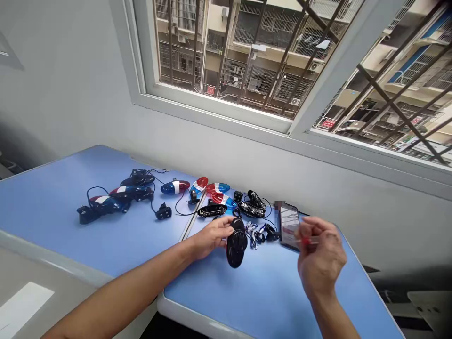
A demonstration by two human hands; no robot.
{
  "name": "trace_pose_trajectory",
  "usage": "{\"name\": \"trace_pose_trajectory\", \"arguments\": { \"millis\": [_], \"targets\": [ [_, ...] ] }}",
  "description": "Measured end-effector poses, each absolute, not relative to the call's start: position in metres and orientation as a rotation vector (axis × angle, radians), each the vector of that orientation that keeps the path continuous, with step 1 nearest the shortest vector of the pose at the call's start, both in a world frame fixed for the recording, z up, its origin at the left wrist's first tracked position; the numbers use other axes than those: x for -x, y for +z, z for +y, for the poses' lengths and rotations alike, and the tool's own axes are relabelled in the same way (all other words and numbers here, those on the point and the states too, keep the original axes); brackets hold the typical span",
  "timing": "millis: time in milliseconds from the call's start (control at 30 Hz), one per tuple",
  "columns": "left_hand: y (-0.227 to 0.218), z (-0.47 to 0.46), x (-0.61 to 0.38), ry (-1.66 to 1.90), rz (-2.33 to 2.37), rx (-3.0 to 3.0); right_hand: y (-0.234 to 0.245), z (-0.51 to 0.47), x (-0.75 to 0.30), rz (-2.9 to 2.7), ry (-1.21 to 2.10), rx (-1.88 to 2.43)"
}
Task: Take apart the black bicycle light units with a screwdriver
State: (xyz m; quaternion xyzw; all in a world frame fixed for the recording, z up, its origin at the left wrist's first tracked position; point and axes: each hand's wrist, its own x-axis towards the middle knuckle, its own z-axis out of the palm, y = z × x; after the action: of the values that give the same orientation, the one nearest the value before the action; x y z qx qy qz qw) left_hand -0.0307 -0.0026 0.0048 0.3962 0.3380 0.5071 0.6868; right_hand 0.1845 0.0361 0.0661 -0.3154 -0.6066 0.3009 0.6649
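Observation:
My left hand (211,238) grips a glossy black oval lamp housing (237,243), holding it on edge just above the blue tabletop. My right hand (320,260) pinches a small red-handled screwdriver (306,241) in its fingers, close to a smartphone (289,226) lying on the table. Just behind the housing lie several small screws and metal parts (253,234). The screwdriver's tip is blurred, and it touches nothing I can make out.
Red, white and blue oval lamps (175,187) and black bases with trailing cables (137,180) cover the far part of the blue table (49,212). A metal seam (188,217) crosses the tabletop. A barred window (226,52) sits above, beyond the far edge.

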Motion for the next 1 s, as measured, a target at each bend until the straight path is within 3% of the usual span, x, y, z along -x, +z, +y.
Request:
{"name": "trace_pose_trajectory", "arguments": {
  "millis": [367, 867, 1000],
  "targets": [
    [0.001, -0.004, 0.027, 0.949, 0.843, -0.726, 0.018, 0.036, -0.204, -1.533, 0.958, 0.609],
    [0.005, -0.003, 0.024, 0.86, 0.908, -0.791, 0.018, 0.036, -0.203, -1.864, 0.605, 0.639],
    [0.005, -0.004, 0.023, 0.848, 0.96, -0.847, 0.024, 0.038, -0.205, -1.92, 0.67, 0.784]
  ]
}}
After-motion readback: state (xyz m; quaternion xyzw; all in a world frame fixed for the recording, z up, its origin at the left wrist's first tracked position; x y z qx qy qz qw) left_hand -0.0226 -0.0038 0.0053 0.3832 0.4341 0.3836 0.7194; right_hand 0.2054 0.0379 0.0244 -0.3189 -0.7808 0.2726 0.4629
